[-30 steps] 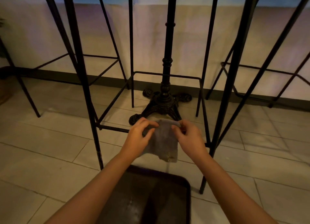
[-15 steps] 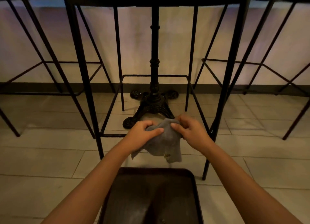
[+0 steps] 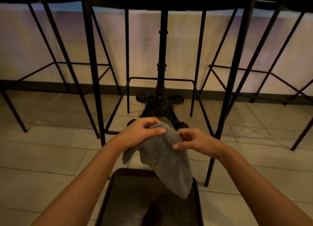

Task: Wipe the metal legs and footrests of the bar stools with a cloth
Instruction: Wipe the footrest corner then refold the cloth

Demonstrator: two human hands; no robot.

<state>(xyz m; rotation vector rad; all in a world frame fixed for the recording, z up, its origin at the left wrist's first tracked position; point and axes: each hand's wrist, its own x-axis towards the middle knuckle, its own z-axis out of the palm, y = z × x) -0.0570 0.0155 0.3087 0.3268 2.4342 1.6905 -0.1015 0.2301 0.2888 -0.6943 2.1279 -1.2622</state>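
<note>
A grey cloth (image 3: 166, 164) hangs between my two hands in the middle of the view. My left hand (image 3: 141, 132) grips its upper left edge, thumb laid over the top. My right hand (image 3: 194, 140) pinches the upper right edge. The cloth's long lower end droops down to the right. Just beyond my hands stands a black bar stool with thin metal legs (image 3: 93, 70) and a square footrest bar (image 3: 116, 105). Neither hand nor the cloth touches the stool's metal.
A black cast-iron table pedestal (image 3: 160, 105) stands inside the stool's frame. More black stools stand at the left (image 3: 55, 63) and right (image 3: 254, 70). A dark tray (image 3: 135, 200) lies on the tiled floor below my arms. A pale wall runs behind.
The cloth has unfolded and now hangs longer, down to the right. My right hand has dropped a little lower on the cloth. The view has shifted slightly.
</note>
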